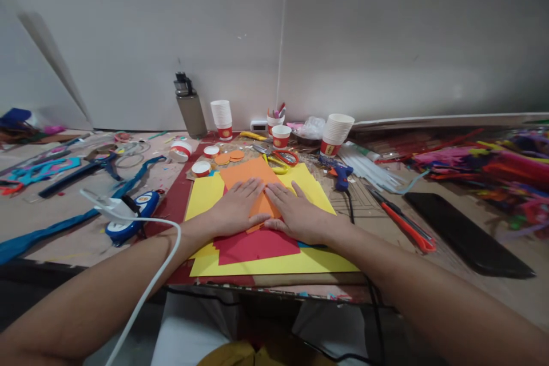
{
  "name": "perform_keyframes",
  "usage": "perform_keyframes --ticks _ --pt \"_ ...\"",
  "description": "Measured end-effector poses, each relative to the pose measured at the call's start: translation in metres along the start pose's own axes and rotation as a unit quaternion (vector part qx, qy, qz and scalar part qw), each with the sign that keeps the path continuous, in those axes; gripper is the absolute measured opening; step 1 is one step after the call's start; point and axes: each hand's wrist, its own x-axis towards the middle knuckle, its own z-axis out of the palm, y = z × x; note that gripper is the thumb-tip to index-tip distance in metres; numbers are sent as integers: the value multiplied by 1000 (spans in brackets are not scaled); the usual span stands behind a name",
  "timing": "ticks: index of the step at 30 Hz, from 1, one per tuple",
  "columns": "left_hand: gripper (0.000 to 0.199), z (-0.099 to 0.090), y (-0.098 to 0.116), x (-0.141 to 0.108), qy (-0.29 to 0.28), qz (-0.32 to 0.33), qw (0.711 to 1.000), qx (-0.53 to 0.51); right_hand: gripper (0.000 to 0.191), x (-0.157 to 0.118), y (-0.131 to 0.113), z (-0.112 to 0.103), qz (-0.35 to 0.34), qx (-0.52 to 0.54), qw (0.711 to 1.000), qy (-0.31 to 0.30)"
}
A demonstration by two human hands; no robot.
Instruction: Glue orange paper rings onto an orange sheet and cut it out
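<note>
A rectangular orange paper sheet (246, 170) lies mid-scene, over a red paper sheet (257, 249) and larger yellow paper sheets (274, 266). The left hand (240, 205) and right hand (297, 213) rest flat on it, fingertips close together, gripping nothing. Flat orange paper discs (229, 157) on the far side suggest some cutting is done; the orange sheet seems mostly uncut, though whether it is folded I cannot tell. Red-handled scissors (286, 156) lie farther right of the discs

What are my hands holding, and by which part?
Nothing looks gripped: the left hand and right hand rest palm-down, fingers over the orange paper.
</note>
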Motion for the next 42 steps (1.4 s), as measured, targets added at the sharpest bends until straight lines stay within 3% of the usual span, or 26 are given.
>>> perform_keyframes --ticks 4,7,9,13,21,27,31,33,38,42 --pt "69 -6 -14 4 13 -22 996 -84 92 -2 -2 -1 -4 -8 1000 16" --pt "61 -7 -38 14 125 -100 982 -97 92 -3 -1 -1 -11 -5 1000 22" --pt "60 -7 -54 22 166 -134 975 -58 92 -3 0 -1 -12 3 999 29" --pt "62 -7 -71 33 133 -215 967 12 90 -6 1 -2 -5 8 999 37" --pt "57 -13 -75 38 146 -188 971 -32 82 -12 5 -10 -52 27 997 42" --pt "25 -20 -73 43 181 -158 971 -17 57 -11 5 -21 -100 26 993 48" --pt "12 -31 -71 50 212 -126 969 21 53 -8 14 -21 -130 26 991 25" --pt "11 -33 -71 53 221 -92 970 35 50 -7 19 -21 -143 30 989 13" --pt "23 -25 -63 48 219 -111 969 32 36 -7 21 -26 -158 43 987 9" --pt "26 -19 -36 28 197 -16 980 -38 43 -9 21 -31 -167 60 984 3"
